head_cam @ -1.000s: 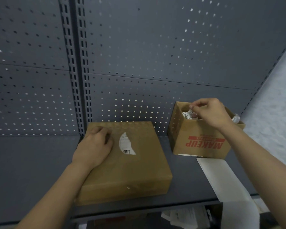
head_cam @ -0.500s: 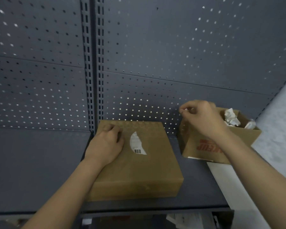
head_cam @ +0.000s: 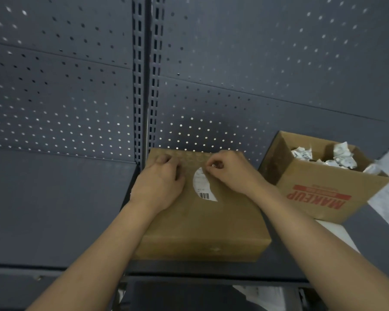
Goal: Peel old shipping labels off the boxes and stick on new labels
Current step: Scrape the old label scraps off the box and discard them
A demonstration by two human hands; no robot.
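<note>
A flat brown cardboard box (head_cam: 202, 223) lies on the dark shelf in front of me. A torn remnant of a white shipping label (head_cam: 203, 185) with a barcode is stuck to its top. My left hand (head_cam: 161, 182) rests on the box top left of the label, fingers curled, holding the box down. My right hand (head_cam: 228, 170) sits at the label's upper edge, thumb and forefinger pinched together right at the torn tip. Whether the paper is between the fingertips is hard to see.
An open carton printed MAKEUP (head_cam: 323, 187) stands to the right, holding crumpled label scraps (head_cam: 337, 154). A white sheet (head_cam: 332, 232) lies under its front. A perforated dark back panel (head_cam: 211, 75) rises behind, and the shelf's front edge (head_cam: 189, 274) runs below the box.
My right hand left the MAKEUP carton and moved left to the label's top edge on the flat box. My left hand stayed on the box. The view shifted left and closer.
</note>
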